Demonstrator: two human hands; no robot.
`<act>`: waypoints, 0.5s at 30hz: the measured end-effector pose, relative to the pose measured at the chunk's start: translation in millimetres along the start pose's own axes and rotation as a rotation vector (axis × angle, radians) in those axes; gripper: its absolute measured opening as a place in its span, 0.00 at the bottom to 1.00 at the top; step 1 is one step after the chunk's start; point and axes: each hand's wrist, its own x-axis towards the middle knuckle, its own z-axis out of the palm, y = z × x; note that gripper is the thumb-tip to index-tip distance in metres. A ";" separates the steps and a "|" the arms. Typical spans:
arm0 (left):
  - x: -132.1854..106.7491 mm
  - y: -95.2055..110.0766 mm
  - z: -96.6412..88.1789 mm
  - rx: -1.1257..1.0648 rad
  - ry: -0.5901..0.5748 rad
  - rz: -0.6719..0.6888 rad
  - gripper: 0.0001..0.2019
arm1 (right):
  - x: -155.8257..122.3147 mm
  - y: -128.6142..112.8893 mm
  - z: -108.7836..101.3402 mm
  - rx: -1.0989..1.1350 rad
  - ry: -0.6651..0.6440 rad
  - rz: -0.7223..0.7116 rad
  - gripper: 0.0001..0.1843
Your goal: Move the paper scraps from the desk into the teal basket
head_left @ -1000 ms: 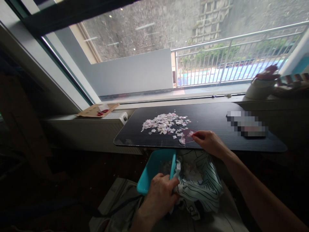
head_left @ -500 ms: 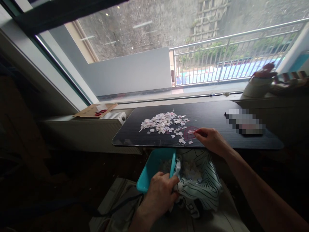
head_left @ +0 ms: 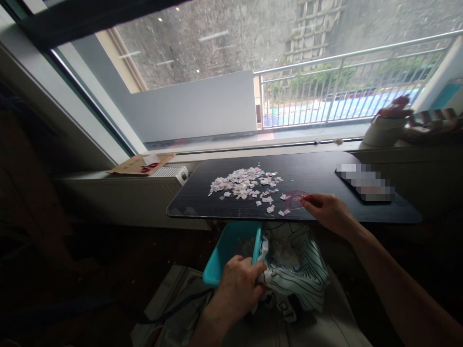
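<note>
My right hand (head_left: 326, 210) pinches one end of a see-through pink protractor (head_left: 292, 200), which lies low over the front part of a dark table (head_left: 224, 209). Left of the protractor spreads a heap of small paper scraps (head_left: 240, 183), with a few loose pieces close to its edge. Below the table edge, my left hand (head_left: 240, 282) is closed on the rim of a teal plastic bin (head_left: 220, 253) and on the side of a patterned cloth bag (head_left: 307, 279). Pale scraps lie inside both the bin and the bag.
A flat, pixelated object (head_left: 365, 183) lies on the table's right side. Red-handled scissors (head_left: 149, 167) rest on brown paper (head_left: 126, 166) by a white radiator (head_left: 144, 195). Beyond the table stands a window; a white pot-like object (head_left: 385, 127) sits at the right of the sill.
My right hand has moved a little to the right with the protractor, and a few loose scraps near it have shifted. My left hand keeps its hold on the bin and bag.
</note>
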 end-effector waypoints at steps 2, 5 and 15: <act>-0.2 0.6 -0.9 0.001 0.006 0.005 0.05 | -1.8 2.5 -0.7 0.014 -0.010 0.016 0.16; -0.1 0.4 -1.2 0.003 0.013 0.010 0.06 | -5.1 3.6 -2.4 0.083 -0.074 0.017 0.15; 1.5 2.3 -3.2 -0.007 -0.004 0.011 0.07 | -2.3 0.6 4.2 0.172 -0.096 0.004 0.17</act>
